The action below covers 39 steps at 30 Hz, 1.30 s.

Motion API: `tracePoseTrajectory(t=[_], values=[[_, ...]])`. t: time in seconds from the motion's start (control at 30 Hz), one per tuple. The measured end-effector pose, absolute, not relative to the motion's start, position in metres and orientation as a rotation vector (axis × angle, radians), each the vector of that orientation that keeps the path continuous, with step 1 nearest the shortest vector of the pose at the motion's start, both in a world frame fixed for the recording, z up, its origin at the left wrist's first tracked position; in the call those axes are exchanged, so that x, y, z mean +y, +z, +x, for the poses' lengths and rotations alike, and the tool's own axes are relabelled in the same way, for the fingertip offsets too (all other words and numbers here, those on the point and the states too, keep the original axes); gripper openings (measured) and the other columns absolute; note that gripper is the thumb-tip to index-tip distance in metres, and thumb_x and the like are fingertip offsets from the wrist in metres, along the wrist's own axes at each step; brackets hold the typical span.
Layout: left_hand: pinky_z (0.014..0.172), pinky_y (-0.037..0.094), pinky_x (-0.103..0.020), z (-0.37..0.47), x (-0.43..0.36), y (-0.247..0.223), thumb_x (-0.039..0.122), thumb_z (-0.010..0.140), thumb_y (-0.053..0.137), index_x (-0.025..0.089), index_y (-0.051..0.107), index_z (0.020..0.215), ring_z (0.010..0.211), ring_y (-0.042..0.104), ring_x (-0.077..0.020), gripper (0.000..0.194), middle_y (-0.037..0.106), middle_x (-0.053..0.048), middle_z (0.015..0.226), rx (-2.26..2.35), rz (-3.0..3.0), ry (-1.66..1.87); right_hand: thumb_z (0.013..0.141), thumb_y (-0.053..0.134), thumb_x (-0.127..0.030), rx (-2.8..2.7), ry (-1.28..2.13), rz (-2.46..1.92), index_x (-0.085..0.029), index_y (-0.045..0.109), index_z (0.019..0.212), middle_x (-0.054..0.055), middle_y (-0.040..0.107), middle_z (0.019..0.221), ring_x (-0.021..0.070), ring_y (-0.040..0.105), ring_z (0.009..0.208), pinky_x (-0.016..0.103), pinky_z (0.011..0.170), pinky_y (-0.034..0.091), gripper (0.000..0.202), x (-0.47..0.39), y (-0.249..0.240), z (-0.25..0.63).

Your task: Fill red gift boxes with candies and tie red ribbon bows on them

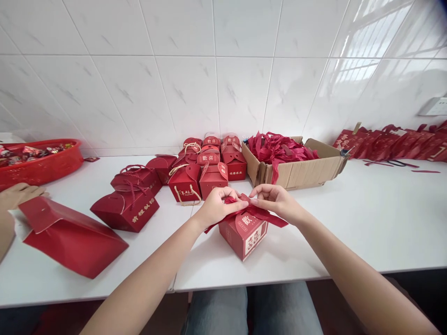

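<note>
A small red gift box (pixel 233 235) with a white patterned panel stands upright on the white table in front of me. Dark red ribbon (pixel 262 214) lies across its top, its loose ends sticking out to both sides. My left hand (pixel 220 204) pinches the ribbon between thumb and fingers at the top left of the box. At the top right, my right hand (pixel 274 201) pinches the same ribbon near the middle. Both sets of fingertips almost meet over the lid and partly hide the ribbon's crossing.
Several closed red boxes (pixel 209 160) stand behind, and more with cord handles (pixel 134 209) to the left. A cardboard box (pixel 303 174) holds ribbons. At far left are a red basin (pixel 66 163), another person's hand (pixel 24 193) and a larger red box (pixel 77 242). Red bags (pixel 394 144) line the right wall.
</note>
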<state>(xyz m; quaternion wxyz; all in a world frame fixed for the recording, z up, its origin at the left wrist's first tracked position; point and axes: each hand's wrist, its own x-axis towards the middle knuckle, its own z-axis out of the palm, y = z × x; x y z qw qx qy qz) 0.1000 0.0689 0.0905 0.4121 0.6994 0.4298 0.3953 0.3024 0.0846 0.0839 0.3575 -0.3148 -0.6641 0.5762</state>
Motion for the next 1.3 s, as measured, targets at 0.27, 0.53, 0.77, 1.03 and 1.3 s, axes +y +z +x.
tracePoseTrajectory(t=[0.27,0.53,0.77,1.03,1.3], values=[[0.072,0.044,-0.028,0.101,0.064,0.094,0.036,0.07,0.071,0.016,0.05,0.056,0.073,0.056,-0.0137,0.032,0.06,-0.001,0.075,1.022,1.759,0.942,0.078,0.064,-0.045,-1.742,1.387,-0.873,-0.016,0.06,0.077,0.0,0.057,0.069,0.0106,0.053,0.06,0.023,0.055,0.041,0.029,0.088,0.091,0.294],[0.076,0.045,-0.028,0.105,0.063,0.089,0.03,0.065,0.074,0.017,0.043,0.054,0.084,0.059,-0.0169,0.036,0.061,-0.002,0.083,0.999,1.8,0.924,0.07,0.072,-0.039,-1.367,1.461,-0.913,-0.017,0.051,0.062,-0.007,0.039,0.051,0.0057,0.033,0.044,0.021,0.043,0.026,0.032,0.093,0.085,0.28],[0.078,0.043,-0.029,0.104,0.063,0.087,0.027,0.062,0.075,0.016,0.038,0.052,0.086,0.058,-0.0171,0.04,0.056,-0.003,0.087,1.023,1.83,0.904,0.072,0.07,-0.037,-1.312,1.445,-0.926,-0.017,0.047,0.058,-0.007,0.036,0.048,0.0057,0.027,0.044,0.023,0.044,0.021,0.033,0.09,0.078,0.279],[0.081,0.042,-0.029,0.098,0.061,0.088,0.032,0.073,0.07,0.017,0.047,0.058,0.095,0.058,-0.0204,0.032,0.061,-0.004,0.078,0.889,1.759,0.929,0.071,0.07,-0.04,-1.291,1.406,-0.92,-0.018,0.055,0.073,-0.007,0.044,0.055,0.0062,0.038,0.046,0.02,0.047,0.029,0.028,0.084,0.075,0.279],[0.082,0.045,-0.029,0.093,0.063,0.082,0.053,0.085,0.05,0.015,0.063,0.076,0.088,0.06,-0.0187,0.042,0.064,-0.009,0.098,0.71,1.588,0.966,0.078,0.062,-0.045,-1.378,1.258,-0.971,-0.016,0.063,0.08,0.001,0.062,0.075,0.0068,0.039,0.052,0.023,0.051,0.031,0.029,0.074,0.081,0.299]])
